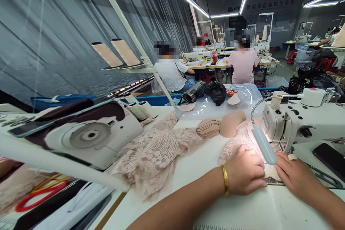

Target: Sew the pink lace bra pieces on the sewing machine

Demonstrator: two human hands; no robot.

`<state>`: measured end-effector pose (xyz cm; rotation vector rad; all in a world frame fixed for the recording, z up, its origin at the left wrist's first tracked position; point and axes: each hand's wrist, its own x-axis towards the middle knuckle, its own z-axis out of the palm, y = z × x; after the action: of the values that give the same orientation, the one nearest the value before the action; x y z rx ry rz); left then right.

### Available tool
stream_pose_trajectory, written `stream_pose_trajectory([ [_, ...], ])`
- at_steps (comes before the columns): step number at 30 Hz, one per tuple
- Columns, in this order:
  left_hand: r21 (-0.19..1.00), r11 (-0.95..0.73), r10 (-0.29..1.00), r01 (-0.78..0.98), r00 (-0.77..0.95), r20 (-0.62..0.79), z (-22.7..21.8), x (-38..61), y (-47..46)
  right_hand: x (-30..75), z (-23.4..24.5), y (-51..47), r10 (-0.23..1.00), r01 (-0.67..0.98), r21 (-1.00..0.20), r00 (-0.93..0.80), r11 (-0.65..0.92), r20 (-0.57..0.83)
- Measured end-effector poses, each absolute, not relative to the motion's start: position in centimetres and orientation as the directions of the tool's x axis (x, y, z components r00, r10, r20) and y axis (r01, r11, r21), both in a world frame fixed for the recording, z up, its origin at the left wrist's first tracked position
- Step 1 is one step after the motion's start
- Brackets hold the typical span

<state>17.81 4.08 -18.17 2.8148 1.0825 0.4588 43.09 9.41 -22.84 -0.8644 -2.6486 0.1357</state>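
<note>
My left hand (246, 170), with a gold bracelet (225, 179) at the wrist, is curled closed on a piece of beige lace fabric (229, 147). Its fingertips are hidden. To its right, my right hand (295, 174) lies low with fingers stretched toward the needle area of a white sewing machine (275, 118); a pale band (292, 157) is around one finger. A grey lamp head (264, 145) shines down between my hands and covers part of the work. Beyond the left hand lie stacked beige bra cups (208, 128) and a smooth beige cup (230, 124).
A heap of lace (151, 151) spreads left of my hands. Thread snips (325, 176) and a black phone (330, 158) lie at the right. A clear plastic bin lid (242, 93) holds a black bag (216, 91). Another machine (91, 134) stands left; co-workers (244, 66) sit ahead.
</note>
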Motion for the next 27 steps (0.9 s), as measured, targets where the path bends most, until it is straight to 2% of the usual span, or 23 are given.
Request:
stream_pose_trajectory([
  [2,0.318,-0.795,0.594,0.516,0.768,0.238,-17.6,18.1,3.7,43.0,-22.8,9.3,0.593,0.549,-0.227,-0.756,0.805,0.275],
  [4,0.338,-0.809,0.575,0.481,0.768,0.282,-17.2,18.2,3.7,42.9,-22.8,9.3,0.591,0.545,-0.231,-0.765,0.806,0.255],
  [9,0.096,-0.643,0.717,0.760,0.553,0.426,-17.8,18.2,4.5,42.8,-22.5,9.1,0.567,0.533,-0.194,-0.782,0.823,0.259],
  [14,-0.070,-0.691,0.640,0.719,0.654,0.402,-19.5,18.4,5.0,42.9,-21.9,9.1,0.513,0.450,-0.251,-0.793,0.857,0.328],
  [21,-0.047,-0.699,0.641,0.713,0.655,0.401,-20.5,18.4,5.5,43.1,-22.4,9.1,0.517,0.467,-0.225,-0.799,0.855,0.305],
  [27,-0.025,-0.665,0.696,0.746,0.632,0.342,-20.2,17.9,6.3,42.8,-22.5,9.1,0.544,0.507,-0.196,-0.789,0.839,0.288],
])
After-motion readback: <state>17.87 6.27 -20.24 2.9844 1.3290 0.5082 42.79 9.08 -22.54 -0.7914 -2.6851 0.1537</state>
